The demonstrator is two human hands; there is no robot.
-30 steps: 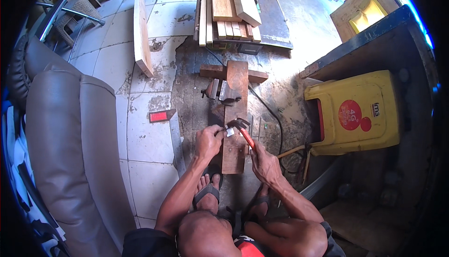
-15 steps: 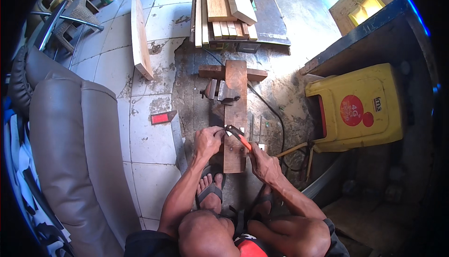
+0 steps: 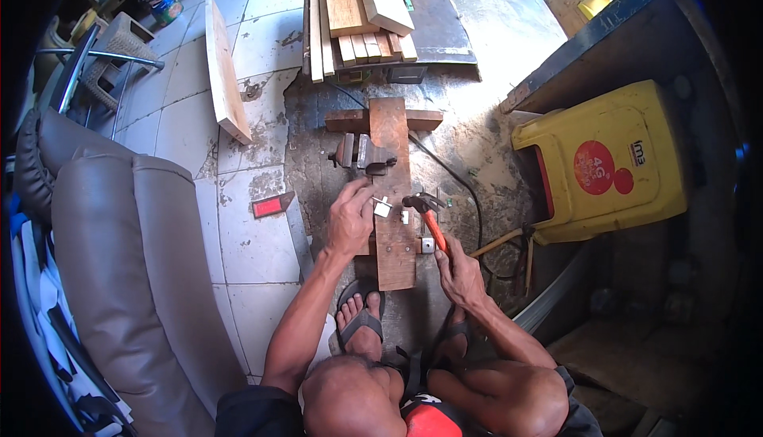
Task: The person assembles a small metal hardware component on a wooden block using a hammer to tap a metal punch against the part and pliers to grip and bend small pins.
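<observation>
My right hand (image 3: 461, 274) is wrapped round the orange handle of a claw hammer (image 3: 431, 222). Its dark head is raised at the right edge of an upright-running brown wooden plank (image 3: 389, 266). My left hand (image 3: 350, 214) is closed at the plank's left edge, fingertips pinching a small white metal piece (image 3: 382, 209) over the wood; its exact kind is too small to tell. Another small white piece (image 3: 405, 217) lies on the plank beside it. Farther along the plank sits a small metal vise (image 3: 364, 152).
Stacked boards (image 3: 358, 7) lie on a low dark table ahead. A board (image 3: 226, 71) stands on the tiles at left, near a red-and-dark tool (image 3: 272, 205). A brown padded seat (image 3: 135, 278) flanks my left; a yellow plastic container (image 3: 604, 163) and a black cable (image 3: 453, 170) are at right.
The hammer head has lifted off the small piece and moved right. My left hand has shifted slightly up and left, uncovering the white pieces. The whole view has shifted a little.
</observation>
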